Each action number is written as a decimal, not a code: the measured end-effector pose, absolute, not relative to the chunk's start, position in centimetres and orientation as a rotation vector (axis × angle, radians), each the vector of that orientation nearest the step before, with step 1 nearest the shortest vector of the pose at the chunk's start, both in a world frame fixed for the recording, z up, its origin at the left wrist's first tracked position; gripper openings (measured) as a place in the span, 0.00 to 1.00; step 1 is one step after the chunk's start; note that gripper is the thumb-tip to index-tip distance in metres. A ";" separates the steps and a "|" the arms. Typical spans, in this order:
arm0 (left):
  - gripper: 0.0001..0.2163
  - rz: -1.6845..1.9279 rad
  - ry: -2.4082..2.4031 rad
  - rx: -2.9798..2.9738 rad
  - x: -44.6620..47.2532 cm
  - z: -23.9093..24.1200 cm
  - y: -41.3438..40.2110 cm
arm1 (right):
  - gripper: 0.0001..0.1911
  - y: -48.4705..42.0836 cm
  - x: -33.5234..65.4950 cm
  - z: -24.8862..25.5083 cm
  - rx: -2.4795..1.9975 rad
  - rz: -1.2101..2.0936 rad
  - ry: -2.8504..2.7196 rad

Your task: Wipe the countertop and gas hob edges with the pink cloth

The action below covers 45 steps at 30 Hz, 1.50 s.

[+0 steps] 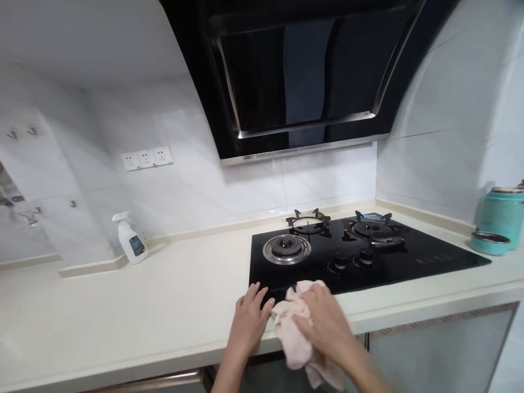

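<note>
A pale pink cloth is bunched at the front edge of the black glass gas hob, hanging over the counter edge. My right hand is pressed on top of the cloth, fingers curled into it. My left hand lies flat on the cream countertop just left of the cloth, fingers spread, fingertips touching the hob's front left corner. The left burner has its pan support lifted off and set behind it. The right burner keeps its support. Two knobs sit mid-hob.
A white spray bottle stands against the tiled wall at the left. A black range hood hangs over the hob. A teal pot and a teal lid sit at the far right. Wall sockets are above the counter.
</note>
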<state>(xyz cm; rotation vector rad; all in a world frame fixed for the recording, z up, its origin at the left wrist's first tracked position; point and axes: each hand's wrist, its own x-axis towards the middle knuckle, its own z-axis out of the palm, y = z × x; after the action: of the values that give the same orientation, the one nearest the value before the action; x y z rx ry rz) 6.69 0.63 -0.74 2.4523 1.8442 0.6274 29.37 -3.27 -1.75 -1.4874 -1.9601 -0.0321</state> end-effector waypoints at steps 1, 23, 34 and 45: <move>0.22 0.642 1.826 2.451 6.6 -0.7 0.7 | 0.14 -3.4 27.6 -1.7 -1.429 -0.034 -2.003; 0.24 0.672 1.806 2.387 6.9 -0.2 -0.3 | 0.18 -2.1 37.9 -4.9 -1.618 -0.245 -1.851; 0.27 0.743 1.732 2.328 6.4 -0.5 0.0 | 0.14 -2.4 24.7 -0.9 -1.429 -0.149 -2.065; 0.22 0.887 1.683 2.256 5.9 -1.0 0.9 | 0.18 1.0 32.6 -1.0 -1.207 0.352 -2.063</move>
<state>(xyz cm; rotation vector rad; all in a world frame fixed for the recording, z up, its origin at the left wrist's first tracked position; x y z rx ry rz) 5.94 0.86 -1.02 2.2563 1.6835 0.8865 32.61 0.95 -0.99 -1.2072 -2.0626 0.3516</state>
